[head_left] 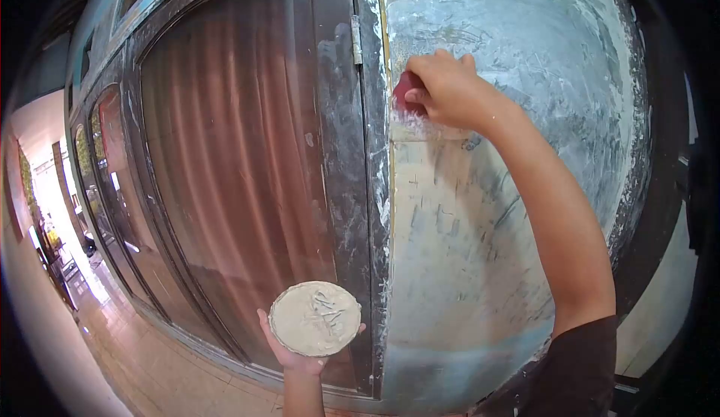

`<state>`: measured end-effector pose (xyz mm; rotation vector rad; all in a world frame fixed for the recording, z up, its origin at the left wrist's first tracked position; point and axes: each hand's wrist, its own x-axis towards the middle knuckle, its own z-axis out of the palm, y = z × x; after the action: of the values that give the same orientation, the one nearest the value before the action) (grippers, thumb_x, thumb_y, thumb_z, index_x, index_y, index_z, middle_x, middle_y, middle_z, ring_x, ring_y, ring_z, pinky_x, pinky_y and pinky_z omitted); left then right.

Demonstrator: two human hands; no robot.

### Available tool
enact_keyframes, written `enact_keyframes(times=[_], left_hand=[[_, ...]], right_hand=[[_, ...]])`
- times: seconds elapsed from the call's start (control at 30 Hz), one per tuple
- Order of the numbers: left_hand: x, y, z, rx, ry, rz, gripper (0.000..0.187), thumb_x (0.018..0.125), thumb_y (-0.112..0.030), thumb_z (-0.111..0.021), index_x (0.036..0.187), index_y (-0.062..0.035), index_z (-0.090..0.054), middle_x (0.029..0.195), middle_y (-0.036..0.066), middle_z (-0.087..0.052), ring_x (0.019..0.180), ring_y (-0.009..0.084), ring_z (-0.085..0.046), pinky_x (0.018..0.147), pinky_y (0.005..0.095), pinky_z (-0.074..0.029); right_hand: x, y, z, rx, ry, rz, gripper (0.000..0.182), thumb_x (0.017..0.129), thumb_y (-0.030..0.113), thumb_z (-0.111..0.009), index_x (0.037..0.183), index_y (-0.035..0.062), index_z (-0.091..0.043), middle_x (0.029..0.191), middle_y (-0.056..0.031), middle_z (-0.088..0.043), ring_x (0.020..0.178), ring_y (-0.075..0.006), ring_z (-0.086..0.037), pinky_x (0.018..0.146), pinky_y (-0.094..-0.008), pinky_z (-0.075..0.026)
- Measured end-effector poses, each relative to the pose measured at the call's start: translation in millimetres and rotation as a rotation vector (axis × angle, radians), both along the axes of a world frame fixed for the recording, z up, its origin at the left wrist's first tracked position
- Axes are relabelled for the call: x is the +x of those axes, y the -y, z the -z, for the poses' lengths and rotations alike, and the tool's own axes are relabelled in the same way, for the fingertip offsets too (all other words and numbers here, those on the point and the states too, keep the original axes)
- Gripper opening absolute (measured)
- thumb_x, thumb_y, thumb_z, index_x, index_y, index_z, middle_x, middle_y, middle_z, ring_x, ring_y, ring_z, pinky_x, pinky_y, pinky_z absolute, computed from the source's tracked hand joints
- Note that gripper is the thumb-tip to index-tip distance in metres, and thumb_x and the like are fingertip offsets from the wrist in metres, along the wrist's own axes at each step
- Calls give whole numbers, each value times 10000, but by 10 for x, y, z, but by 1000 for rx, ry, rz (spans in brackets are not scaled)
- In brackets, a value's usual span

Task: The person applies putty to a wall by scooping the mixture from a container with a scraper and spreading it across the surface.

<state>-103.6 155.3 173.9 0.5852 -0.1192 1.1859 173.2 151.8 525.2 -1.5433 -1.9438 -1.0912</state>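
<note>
A round container of pale, creamy paste (pixel 315 319) rests on my left hand (pixel 289 353), whose fingers wrap around it from below. The paste has rough marks on its surface. Higher up on the right, my right hand (pixel 450 91) grips a red scraper (pixel 407 93) and holds it against the wall (pixel 525 49) beside the dark door frame. The upper wall is coated in patchy grey-white paste, with a whitish smear just under the scraper. Lower down, the wall (pixel 450 267) is beige with dark marks.
A dark-framed glass door (pixel 341 154) with a reddish-brown curtain (pixel 232 139) behind it stands left of the wall. White smears mark its frame and hinge (pixel 356 40). Further left are more glass panels (pixel 116 184) and a tiled floor (pixel 150 349). Another dark frame (pixel 660 154) stands at the right.
</note>
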Motion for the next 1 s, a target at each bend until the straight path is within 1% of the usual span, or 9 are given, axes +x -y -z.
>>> enact_keyframes(times=[0.07,0.13,0.23,0.27,0.4,0.5,0.63,0.83,1.0], left_hand=[[-9,16,-11,-42,120,90,1003,877,-871,-289,1550,-135,-392,1567,230,-406,1376,565,-421,1022,879,-300],[-28,12,6,-24,77,59,1005,876,-872,-292,1550,-133,-392,1567,232,-405,1375,568,-421,1024,879,-298],[-64,31,-2,-25,105,63,1008,875,-873,-299,1551,-130,-391,1570,235,-400,1376,572,-418,1028,879,-293],[-73,37,-7,-46,174,98,1008,876,-872,-303,1551,-129,-390,1572,235,-397,1376,574,-415,1029,880,-290],[-89,20,9,-58,133,54,1005,876,-870,-309,1551,-130,-391,1575,238,-390,1378,576,-412,1027,884,-286],[-96,38,-2,-28,168,55,1006,876,-870,-309,1551,-129,-392,1574,239,-390,1377,574,-413,1022,889,-281],[-149,53,-7,-55,175,68,998,881,-867,-303,1544,-128,-401,1567,234,-404,1370,579,-417,1013,893,-285],[-148,48,16,-57,134,4,991,890,-860,-303,1553,-128,-394,1578,233,-392,1375,591,-401,1010,897,-273],[-156,65,-3,-35,137,78,1013,897,-855,-310,1571,-102,-367,1591,249,-370,1390,616,-363,1013,901,-257]], right_hand=[[69,8,-93,51,-43,-15,215,964,226,-684,1128,104,-619,1072,-105,-687,1095,-341,-581,964,-521,-370],[106,71,-183,99,-117,-21,238,963,224,-680,1155,95,-625,1096,-159,-684,1085,-376,-593,968,-537,-389],[170,48,-150,83,-132,-84,236,966,270,-676,1118,95,-634,1044,-132,-718,1132,-376,-603,924,-538,-391],[161,29,-64,91,-107,-89,215,969,256,-675,1117,106,-634,1050,-121,-715,1118,-364,-598,918,-539,-385],[3,23,78,-1,32,16,181,967,232,-674,1083,105,-616,1027,-88,-682,1034,-330,-568,894,-526,-379],[59,49,-78,107,-47,-7,174,965,206,-677,1094,97,-637,1042,-89,-722,1098,-338,-601,937,-540,-370],[176,90,-230,188,-126,-28,150,972,209,-662,1087,112,-647,1038,-104,-722,1090,-351,-639,949,-534,-371],[16,92,17,60,-7,-44,134,966,235,-672,1039,127,-643,1010,-70,-722,1087,-316,-599,949,-524,-366],[112,91,-171,227,-94,-40,164,966,236,-676,1073,116,-642,1001,-111,-716,1062,-347,-606,921,-551,-385]])
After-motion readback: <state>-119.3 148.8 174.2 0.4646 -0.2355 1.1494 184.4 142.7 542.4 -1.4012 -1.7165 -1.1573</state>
